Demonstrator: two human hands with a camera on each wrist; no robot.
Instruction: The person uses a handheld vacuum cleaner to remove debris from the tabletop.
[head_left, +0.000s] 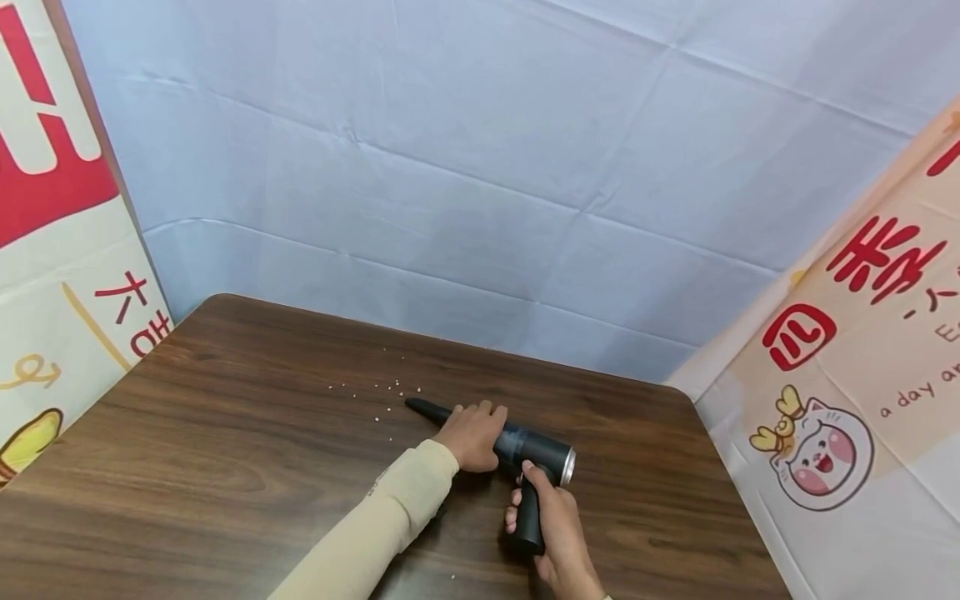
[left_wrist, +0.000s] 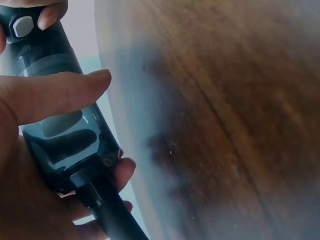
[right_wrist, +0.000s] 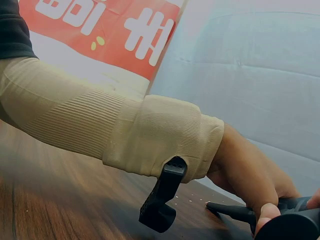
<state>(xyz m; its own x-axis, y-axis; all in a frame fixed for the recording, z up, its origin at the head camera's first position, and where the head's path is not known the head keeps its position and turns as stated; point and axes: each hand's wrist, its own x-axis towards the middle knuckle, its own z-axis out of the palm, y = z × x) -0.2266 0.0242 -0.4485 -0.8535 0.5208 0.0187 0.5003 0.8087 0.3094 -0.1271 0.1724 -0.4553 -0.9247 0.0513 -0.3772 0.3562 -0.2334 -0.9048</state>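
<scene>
the right hand (head_left: 561,521) is curled round the handle (head_left: 529,523) of a black hand vacuum (head_left: 547,456); the left hand (head_left: 472,436) grips its barrel (left_wrist: 65,144). the vacuum is over the brown table (head_left: 247,467), its narrow nozzle (head_left: 427,408) pointing toward scattered white crumbs (head_left: 401,394), a few close to it. a pale cloth (head_left: 450,167) hangs behind.

Free passage over the bench (head_left: 187,450) lies left of the pale crumbs (head_left: 401,394) and right of the black device (head_left: 551,454); device, left grip (head_left: 472,435), right grip (head_left: 560,521) and sleeve (head_left: 378,525) obstruct the middle, hanging cloth (head_left: 450,208) the far edge.
</scene>
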